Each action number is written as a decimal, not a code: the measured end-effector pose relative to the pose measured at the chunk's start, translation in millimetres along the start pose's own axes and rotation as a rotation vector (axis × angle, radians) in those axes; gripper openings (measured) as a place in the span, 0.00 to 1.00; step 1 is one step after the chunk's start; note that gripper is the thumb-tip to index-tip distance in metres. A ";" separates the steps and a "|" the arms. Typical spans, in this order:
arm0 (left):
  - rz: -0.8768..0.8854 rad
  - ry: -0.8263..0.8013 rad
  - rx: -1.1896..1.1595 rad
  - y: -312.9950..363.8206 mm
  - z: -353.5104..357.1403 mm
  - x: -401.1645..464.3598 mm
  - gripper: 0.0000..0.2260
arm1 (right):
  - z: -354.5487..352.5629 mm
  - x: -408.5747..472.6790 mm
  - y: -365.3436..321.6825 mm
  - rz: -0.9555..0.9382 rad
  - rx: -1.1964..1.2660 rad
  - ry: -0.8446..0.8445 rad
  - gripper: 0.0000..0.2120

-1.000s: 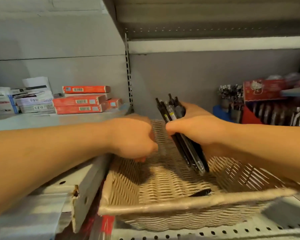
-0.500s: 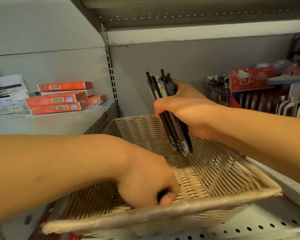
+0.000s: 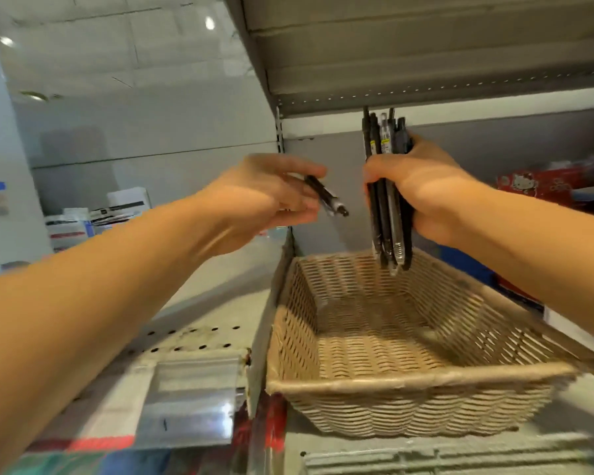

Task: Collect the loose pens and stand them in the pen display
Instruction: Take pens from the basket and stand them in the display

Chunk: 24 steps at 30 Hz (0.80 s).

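Observation:
My right hand point(image 3: 422, 190) grips a bundle of several black pens point(image 3: 386, 186), held upright above the far end of a woven basket point(image 3: 405, 382). My left hand point(image 3: 264, 200) pinches a single black pen point(image 3: 326, 200), its tip pointing right toward the bundle, a short gap away. No pens are visible inside the basket. A red display point(image 3: 542, 186) with a cartoon cat print shows at the right edge, partly behind my right arm.
The basket sits on a perforated metal shelf point(image 3: 192, 341). Another shelf point(image 3: 426, 63) hangs close overhead. White boxes point(image 3: 117, 210) lie on the left shelf behind my left arm. A clear price-tag strip point(image 3: 192, 402) runs along the front edge.
My left hand has lifted out of the basket's near corner with one black pen and risen toward the bundle. My right hand has raised the bundle. The camera has tilted upward.

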<state>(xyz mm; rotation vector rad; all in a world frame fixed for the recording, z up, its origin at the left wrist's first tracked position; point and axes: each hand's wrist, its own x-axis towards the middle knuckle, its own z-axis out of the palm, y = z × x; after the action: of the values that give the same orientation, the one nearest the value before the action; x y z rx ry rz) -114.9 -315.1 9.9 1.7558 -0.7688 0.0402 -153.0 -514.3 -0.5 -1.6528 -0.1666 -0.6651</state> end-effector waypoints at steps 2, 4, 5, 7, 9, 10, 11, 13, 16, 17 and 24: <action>0.042 0.039 0.036 -5.6 -15.4 -14.0 0.13 | 25.7 -4.1 -9.1 -0.015 0.038 -0.021 0.06; 0.021 0.099 0.094 -10.9 -28.3 -28.1 0.06 | 57.4 -10.2 -17.6 -0.039 0.084 -0.050 0.05; 0.019 0.122 0.141 -13.3 -35.4 -36.6 0.03 | 74.8 -13.8 -21.4 -0.059 0.112 -0.073 0.05; 0.045 0.152 0.271 -20.1 -51.9 -51.7 0.10 | 108.7 -20.8 -27.1 -0.086 0.174 -0.113 0.06; 0.078 0.203 0.358 -25.1 -69.7 -64.5 0.14 | 138.0 -25.9 -30.5 -0.081 0.240 -0.147 0.07; 0.093 0.230 0.403 -27.3 -79.4 -70.6 0.15 | 150.4 -27.4 -31.1 -0.082 0.258 -0.159 0.08; 0.108 0.252 0.442 -28.5 -88.6 -76.3 0.15 | 160.7 -28.5 -30.8 -0.090 0.262 -0.167 0.08; 0.138 0.263 0.567 -31.2 -101.8 -85.8 0.13 | 177.5 -30.3 -28.4 -0.101 0.261 -0.184 0.10; 0.144 0.225 0.698 -36.5 -107.8 -93.5 0.13 | 189.1 -33.1 -22.0 -0.098 0.274 -0.201 0.11; 0.137 0.198 0.690 -39.2 -107.8 -94.0 0.13 | 189.1 -33.5 -20.5 -0.095 0.278 -0.198 0.11; 0.188 0.141 0.768 -44.3 -104.2 -94.6 0.16 | 184.5 -36.0 -12.9 -0.054 0.243 -0.190 0.23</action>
<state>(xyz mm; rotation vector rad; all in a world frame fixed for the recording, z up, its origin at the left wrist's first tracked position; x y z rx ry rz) -129.8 -174.0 -30.5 2.3545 -0.8757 0.6538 -128.3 -328.3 -16.8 -1.4792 -0.4143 -0.5053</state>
